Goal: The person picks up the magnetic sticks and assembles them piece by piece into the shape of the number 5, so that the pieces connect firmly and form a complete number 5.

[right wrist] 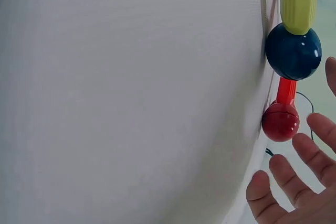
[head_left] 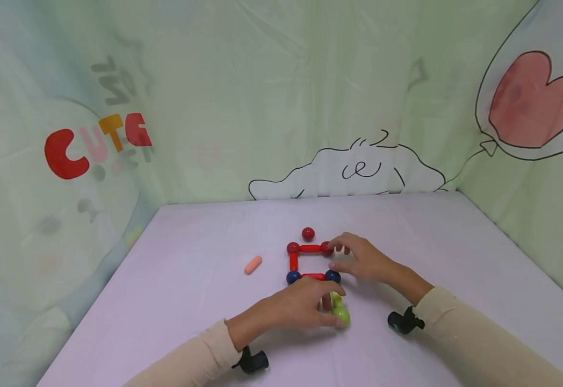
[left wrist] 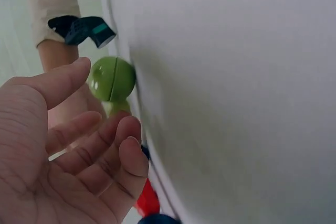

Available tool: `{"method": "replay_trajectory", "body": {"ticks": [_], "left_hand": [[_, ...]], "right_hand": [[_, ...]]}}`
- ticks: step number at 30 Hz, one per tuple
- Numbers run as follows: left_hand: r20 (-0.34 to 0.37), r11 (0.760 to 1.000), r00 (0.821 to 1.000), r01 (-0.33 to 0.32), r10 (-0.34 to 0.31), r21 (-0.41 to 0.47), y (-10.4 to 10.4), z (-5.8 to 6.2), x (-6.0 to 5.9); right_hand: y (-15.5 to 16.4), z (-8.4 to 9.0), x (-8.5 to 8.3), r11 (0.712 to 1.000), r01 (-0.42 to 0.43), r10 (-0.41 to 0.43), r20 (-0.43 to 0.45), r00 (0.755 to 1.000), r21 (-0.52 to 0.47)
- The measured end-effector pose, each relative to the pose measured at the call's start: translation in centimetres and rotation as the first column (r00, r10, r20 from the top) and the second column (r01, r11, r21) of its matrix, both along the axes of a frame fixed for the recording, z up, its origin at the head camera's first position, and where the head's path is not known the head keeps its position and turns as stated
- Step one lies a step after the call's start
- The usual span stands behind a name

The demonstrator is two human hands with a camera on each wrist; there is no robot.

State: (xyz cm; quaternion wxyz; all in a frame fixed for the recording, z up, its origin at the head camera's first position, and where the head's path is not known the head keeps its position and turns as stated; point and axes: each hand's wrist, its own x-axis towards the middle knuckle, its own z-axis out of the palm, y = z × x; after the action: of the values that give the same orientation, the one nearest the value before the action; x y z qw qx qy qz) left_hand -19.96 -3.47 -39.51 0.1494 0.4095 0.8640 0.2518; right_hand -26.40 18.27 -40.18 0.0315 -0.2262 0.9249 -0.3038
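Observation:
Red and blue balls joined by red rods form a four-cornered frame on the table. A yellow-green rod (right wrist: 298, 1) runs from its near-right blue ball (head_left: 332, 276) to a green ball (head_left: 341, 317) closest to me. Beside that green ball is my left hand (head_left: 297, 306), thumb near the ball and fingers loosely bent along the rod, partly hiding it in the head view. My right hand (head_left: 363, 259) hovers at the frame's right side with fingers spread, fingertips right by the far-right red ball (right wrist: 281, 122) and thumb by the blue one. It holds nothing.
Behind the frame sits a loose red ball (head_left: 308, 234). Left of it lies a salmon-coloured rod (head_left: 253, 265). A pale cloth covers the table (head_left: 199, 242), and printed curtains (head_left: 204, 107) stand at its back and sides.

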Motion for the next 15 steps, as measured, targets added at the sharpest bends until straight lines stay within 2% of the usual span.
{"method": "replay_trajectory", "body": {"ticks": [4, 9, 12, 15], "left_hand": [[-0.004, 0.998, 0.999, -0.050, 0.050, 0.026, -1.2, 0.6, -0.7], [-0.019, 0.989, 0.990, -0.140, 0.141, 0.049, -3.1, 1.3, -2.4], [-0.046, 0.975, 0.975, -0.217, 0.219, 0.042, -4.5, 1.6, -4.0], [-0.070, 0.951, 0.949, -0.307, 0.308, 0.031, -6.1, 1.9, -5.7]], "right_hand": [[0.0, -0.2, -0.1, 0.999, -0.016, 0.019, -0.048, 0.999, 0.049], [-0.2, -0.2, -0.3, 0.994, -0.032, 0.032, 0.008, 0.999, 0.109], [-0.5, 0.0, -0.3, 0.990, -0.041, 0.035, 0.051, 0.998, 0.137], [-0.7, 0.1, -0.3, 0.987, -0.043, 0.031, 0.078, 0.996, 0.152]]}}
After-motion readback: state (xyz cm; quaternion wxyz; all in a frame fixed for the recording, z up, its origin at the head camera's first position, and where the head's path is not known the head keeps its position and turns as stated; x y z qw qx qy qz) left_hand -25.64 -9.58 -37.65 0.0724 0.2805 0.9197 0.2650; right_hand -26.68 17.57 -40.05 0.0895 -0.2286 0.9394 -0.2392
